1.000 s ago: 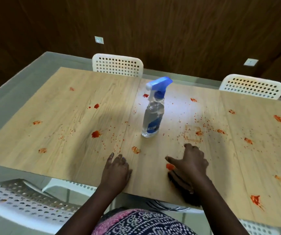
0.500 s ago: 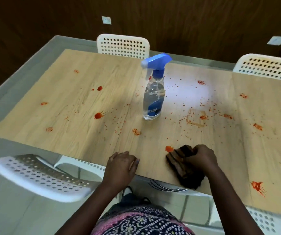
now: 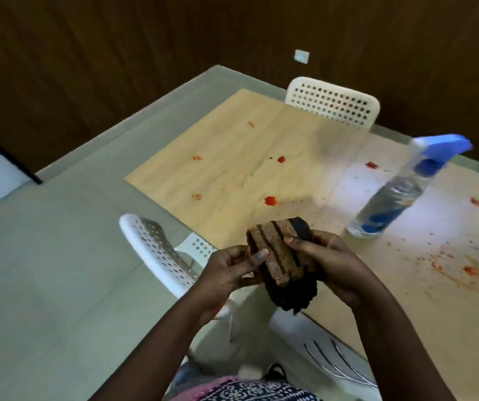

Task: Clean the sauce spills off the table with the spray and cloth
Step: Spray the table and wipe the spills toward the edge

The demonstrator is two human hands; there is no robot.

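I hold a folded brown cloth with dark stripes [image 3: 278,256] in the air over the table's near edge. My left hand [image 3: 229,270] pinches its left side and my right hand [image 3: 330,264] grips its right side. A clear spray bottle with a blue trigger head [image 3: 391,201] stands on the light wooden table [image 3: 232,134], to the right of and beyond my hands. Red sauce spills dot the tabletop, among them a blob [image 3: 270,200] just beyond the cloth and a smear [image 3: 471,270] at the right.
A white perforated chair [image 3: 157,250] stands at the table's near side, left of my hands. Another white chair [image 3: 333,102] is at the far side. The grey floor [image 3: 44,256] lies to the left, with a dark wooden wall behind.
My right hand lifted the cloth off the table and my left hand left the table edge and took hold of the cloth too. The view swung left.
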